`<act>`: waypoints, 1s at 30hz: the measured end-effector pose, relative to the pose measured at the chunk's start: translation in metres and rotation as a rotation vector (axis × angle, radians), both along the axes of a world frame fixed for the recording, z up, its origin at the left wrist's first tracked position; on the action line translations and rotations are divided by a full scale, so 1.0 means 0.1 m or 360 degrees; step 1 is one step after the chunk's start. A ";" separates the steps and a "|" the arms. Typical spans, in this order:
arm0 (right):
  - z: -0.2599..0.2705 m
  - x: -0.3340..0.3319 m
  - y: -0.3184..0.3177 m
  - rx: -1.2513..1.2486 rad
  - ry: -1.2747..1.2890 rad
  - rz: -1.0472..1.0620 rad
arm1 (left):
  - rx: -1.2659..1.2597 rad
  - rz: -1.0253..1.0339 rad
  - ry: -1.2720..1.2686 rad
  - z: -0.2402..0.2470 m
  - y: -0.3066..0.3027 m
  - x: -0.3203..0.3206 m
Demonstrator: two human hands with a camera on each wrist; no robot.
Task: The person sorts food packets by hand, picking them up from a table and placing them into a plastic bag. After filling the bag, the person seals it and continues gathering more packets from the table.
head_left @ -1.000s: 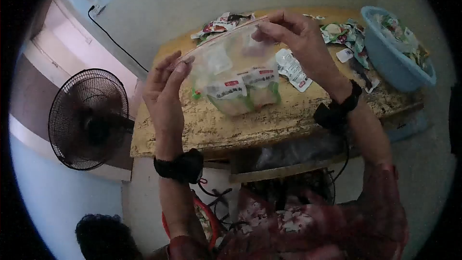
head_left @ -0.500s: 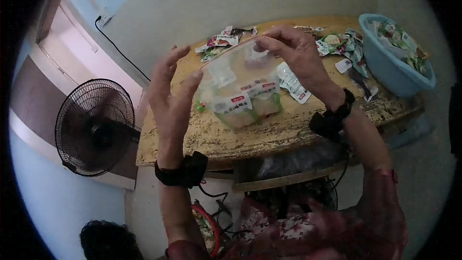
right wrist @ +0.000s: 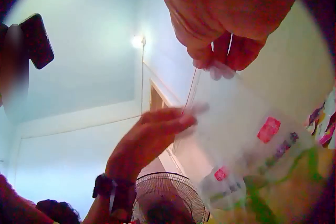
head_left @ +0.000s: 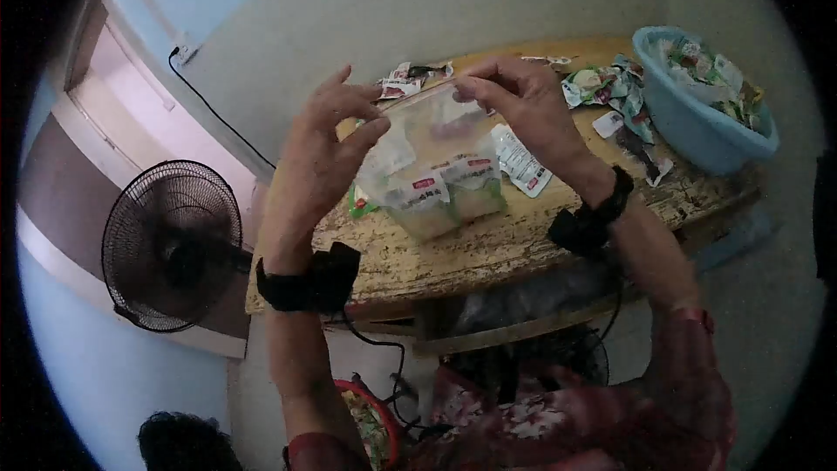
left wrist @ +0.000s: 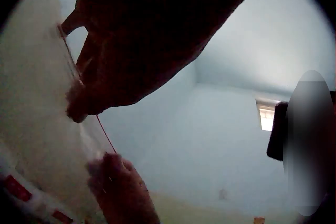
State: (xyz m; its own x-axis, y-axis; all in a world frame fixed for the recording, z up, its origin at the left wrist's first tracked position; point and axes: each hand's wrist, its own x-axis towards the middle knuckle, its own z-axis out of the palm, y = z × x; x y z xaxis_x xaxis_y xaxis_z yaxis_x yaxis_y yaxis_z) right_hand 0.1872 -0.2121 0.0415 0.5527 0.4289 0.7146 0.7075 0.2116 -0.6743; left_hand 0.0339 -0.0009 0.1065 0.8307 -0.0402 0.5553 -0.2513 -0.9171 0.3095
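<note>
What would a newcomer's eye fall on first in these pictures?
The bag over the table probably comes first: it is see-through, and the right hand pinches its top edge. Next come the basin, holding packets, at the table's right end and the fan left of the table.

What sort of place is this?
Probably a lived-in room used as a makeshift workspace: worn wooden table, household-style fan, blue basin of packets.
</note>
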 end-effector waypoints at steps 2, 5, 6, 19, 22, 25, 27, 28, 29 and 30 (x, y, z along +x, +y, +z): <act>-0.03 0.00 0.02 0.0089 -0.0030 0.0021 | -0.0195 0.0106 0.0054 -0.01 0.11 -0.11; -0.02 -0.03 0.05 0.0084 0.0168 0.0158 | -0.0589 0.0322 0.0233 -0.02 0.11 -0.27; -0.01 -0.05 0.05 0.0088 0.0177 0.0160 | -0.0623 0.0308 0.0177 -0.05 0.07 -0.32; 0.00 -0.14 0.13 0.0125 0.0134 0.0179 | -0.1414 -0.0143 -0.0243 -0.51 0.10 -0.27; 0.01 -0.14 0.14 0.0109 0.0129 0.0189 | -0.1509 -0.0247 -0.0280 -0.61 0.16 -0.20; 0.01 -0.13 0.13 0.0041 0.0073 0.0137 | -0.1533 -0.0218 -0.0360 -0.68 0.21 -0.17; 0.03 -0.11 0.11 0.0003 0.0064 0.0097 | -0.1515 -0.0184 -0.0380 -0.67 0.21 -0.14; 0.04 -0.11 0.10 -0.0009 0.0084 0.0087 | -0.1505 -0.0174 -0.0361 -0.66 0.21 -0.15; 0.04 -0.11 0.10 -0.0020 0.0103 0.0080 | -0.1495 -0.0162 -0.0345 -0.66 0.20 -0.16; 0.02 -0.12 0.11 0.0011 0.0141 0.0111 | -0.1457 -0.0165 -0.0357 -0.66 0.19 -0.16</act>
State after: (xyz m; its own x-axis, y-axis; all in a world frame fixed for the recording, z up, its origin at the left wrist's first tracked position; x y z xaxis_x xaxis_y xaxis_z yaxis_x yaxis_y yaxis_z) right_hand 0.1756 -0.2015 0.0438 0.5830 0.4638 0.6671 0.6285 0.2629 -0.7320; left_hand 0.0180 0.0186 0.0401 0.7173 0.4226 0.5540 -0.4588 -0.3120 0.8320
